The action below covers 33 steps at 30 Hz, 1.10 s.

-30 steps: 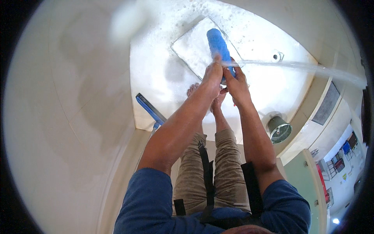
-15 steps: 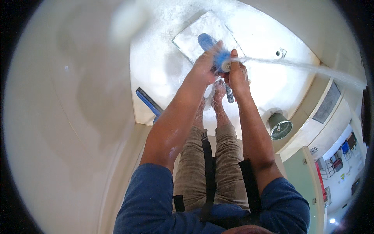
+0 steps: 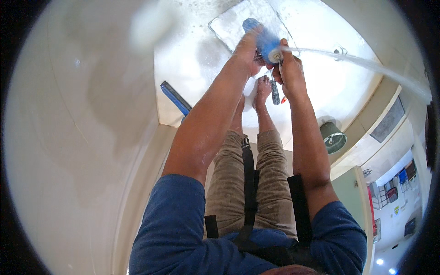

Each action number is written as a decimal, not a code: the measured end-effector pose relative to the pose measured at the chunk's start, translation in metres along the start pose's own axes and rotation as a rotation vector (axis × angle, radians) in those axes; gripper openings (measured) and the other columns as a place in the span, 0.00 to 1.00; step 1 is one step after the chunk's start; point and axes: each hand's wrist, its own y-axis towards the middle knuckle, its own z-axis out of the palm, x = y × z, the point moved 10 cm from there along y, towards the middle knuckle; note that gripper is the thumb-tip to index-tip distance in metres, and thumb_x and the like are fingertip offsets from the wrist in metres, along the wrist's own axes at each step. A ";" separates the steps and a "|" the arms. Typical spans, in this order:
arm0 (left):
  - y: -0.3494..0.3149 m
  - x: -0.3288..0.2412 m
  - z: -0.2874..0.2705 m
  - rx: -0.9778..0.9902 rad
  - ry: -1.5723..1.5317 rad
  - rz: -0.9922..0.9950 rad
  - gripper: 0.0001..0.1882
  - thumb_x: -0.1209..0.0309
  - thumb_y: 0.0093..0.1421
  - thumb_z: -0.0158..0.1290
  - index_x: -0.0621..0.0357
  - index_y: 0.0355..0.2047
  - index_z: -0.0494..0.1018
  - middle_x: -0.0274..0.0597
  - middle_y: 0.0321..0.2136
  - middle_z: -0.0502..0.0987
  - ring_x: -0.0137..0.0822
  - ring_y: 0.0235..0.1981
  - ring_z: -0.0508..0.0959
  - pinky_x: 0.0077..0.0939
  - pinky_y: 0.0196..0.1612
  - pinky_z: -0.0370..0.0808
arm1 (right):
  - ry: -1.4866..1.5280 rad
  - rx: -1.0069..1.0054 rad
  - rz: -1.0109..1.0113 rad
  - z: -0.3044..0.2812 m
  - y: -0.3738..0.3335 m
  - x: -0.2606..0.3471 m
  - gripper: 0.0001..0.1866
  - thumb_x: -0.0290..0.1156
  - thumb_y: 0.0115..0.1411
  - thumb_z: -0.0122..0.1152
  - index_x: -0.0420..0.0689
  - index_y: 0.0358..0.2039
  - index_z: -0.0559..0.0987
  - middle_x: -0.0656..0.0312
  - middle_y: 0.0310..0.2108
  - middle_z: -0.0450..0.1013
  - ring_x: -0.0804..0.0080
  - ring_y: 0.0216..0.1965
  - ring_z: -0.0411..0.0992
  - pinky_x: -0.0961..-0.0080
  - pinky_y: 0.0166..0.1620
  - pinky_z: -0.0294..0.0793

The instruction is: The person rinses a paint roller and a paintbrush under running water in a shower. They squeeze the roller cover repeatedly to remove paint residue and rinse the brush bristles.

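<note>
A wet blue paint roller [image 3: 268,46] with a pale round end cap is held out in front of me, over the white floor. My left hand [image 3: 251,48] is wrapped round its sleeve from the left side. At the capped end, my right hand [image 3: 291,68] has its thumb up and fingers curled beside the roller; what lies inside these fingers is hidden. A jet of water [image 3: 357,59] comes in from the right and strikes the roller, throwing spray. Below the roller hangs a dark speckled handle [image 3: 275,94] on a thin metal rod, apparently the roller's own.
A square panel [image 3: 238,23] lies in the wet floor beyond my hands, with a round fitting [image 3: 339,50] to its right. A blue long-edged tool [image 3: 176,97] leans at the left. A green bucket [image 3: 334,140] stands right, near a pale green door [image 3: 350,197]. Bare feet [image 3: 262,91] are below.
Hands and roller sit higher in the picture and slightly to the right, as does the floor panel. The roller's end cap shows more clearly, and the handle below is more visible.
</note>
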 end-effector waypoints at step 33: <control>0.011 0.024 -0.030 -0.089 -0.033 0.014 0.20 0.62 0.65 0.51 0.64 0.50 0.67 0.57 0.42 0.73 0.50 0.41 0.75 0.52 0.41 0.75 | 0.272 -0.019 0.048 0.000 0.000 -0.019 0.25 0.45 0.71 0.38 0.38 0.29 0.73 0.59 0.17 0.69 0.79 0.11 0.56 0.79 0.13 0.49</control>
